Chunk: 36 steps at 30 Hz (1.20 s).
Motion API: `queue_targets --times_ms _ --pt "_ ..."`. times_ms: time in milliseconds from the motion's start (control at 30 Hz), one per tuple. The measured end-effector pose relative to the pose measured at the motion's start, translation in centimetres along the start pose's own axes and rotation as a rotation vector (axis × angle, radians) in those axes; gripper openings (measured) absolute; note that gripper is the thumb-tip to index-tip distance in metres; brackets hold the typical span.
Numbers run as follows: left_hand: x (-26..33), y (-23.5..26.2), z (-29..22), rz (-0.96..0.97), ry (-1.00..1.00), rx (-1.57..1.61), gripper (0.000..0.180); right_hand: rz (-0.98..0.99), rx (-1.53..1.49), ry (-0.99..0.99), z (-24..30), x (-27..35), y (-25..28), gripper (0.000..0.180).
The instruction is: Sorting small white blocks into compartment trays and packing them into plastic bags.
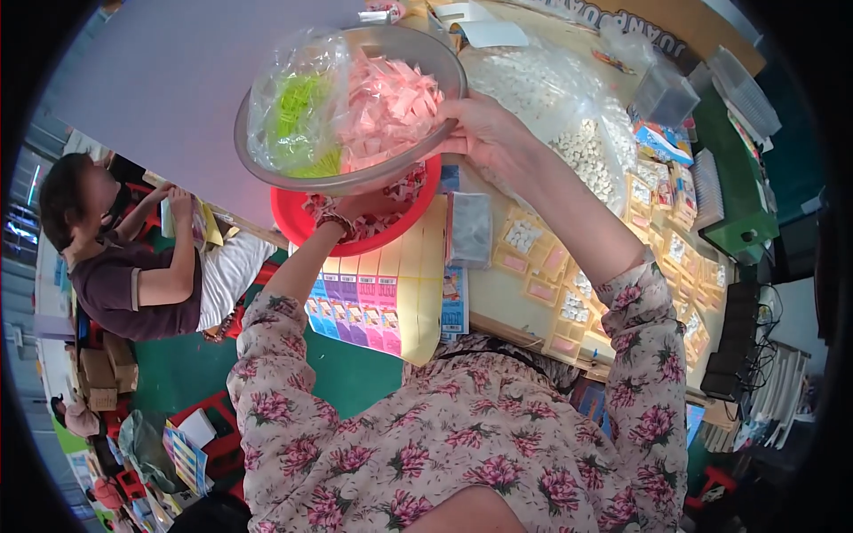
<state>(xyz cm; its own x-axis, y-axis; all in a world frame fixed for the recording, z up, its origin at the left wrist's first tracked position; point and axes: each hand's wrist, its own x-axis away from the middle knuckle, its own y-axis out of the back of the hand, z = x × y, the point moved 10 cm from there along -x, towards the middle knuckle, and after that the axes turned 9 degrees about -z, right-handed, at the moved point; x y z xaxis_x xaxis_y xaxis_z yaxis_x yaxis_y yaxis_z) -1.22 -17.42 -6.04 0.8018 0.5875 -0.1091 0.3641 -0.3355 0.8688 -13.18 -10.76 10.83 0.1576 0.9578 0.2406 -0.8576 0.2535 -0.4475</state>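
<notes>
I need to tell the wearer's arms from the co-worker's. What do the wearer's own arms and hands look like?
Both arms wear loose long sleeves of pale beige fabric printed with pink flowers and dark leaves, pushed up the forearms. The right hand is bare, with no glove. The left hand has a patterned beaded band at the wrist.

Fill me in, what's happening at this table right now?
A person in a floral shirt holds a clear bowl of pink paper pieces and a bag of green items above a red bowl. The right hand grips the clear bowl's rim; the left hand is underneath it, mostly hidden. On the table lie a big bag of white pieces, coloured card sheets and rows of small packets. Another person works at the left.
</notes>
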Motion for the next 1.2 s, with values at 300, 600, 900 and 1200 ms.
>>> queue_targets --times_ms 300,600,900,1200 --pt "-0.3 1.9 1.3 -0.237 -0.086 -0.107 0.097 0.011 -0.053 0.062 1.5 0.3 0.1 0.033" --pt "2.0 3.4 10.3 0.012 0.567 0.169 0.047 0.12 0.107 0.12 2.6 2.5 1.7 0.031" --pt "6.4 10.5 14.1 -0.579 0.506 0.788 0.028 0.048 -0.075 0.06 2.1 1.7 2.4 0.027" --pt "11.7 12.2 14.4 -0.66 0.71 1.132 0.018 0.002 -0.071 0.011 0.7 1.3 2.1 0.03"
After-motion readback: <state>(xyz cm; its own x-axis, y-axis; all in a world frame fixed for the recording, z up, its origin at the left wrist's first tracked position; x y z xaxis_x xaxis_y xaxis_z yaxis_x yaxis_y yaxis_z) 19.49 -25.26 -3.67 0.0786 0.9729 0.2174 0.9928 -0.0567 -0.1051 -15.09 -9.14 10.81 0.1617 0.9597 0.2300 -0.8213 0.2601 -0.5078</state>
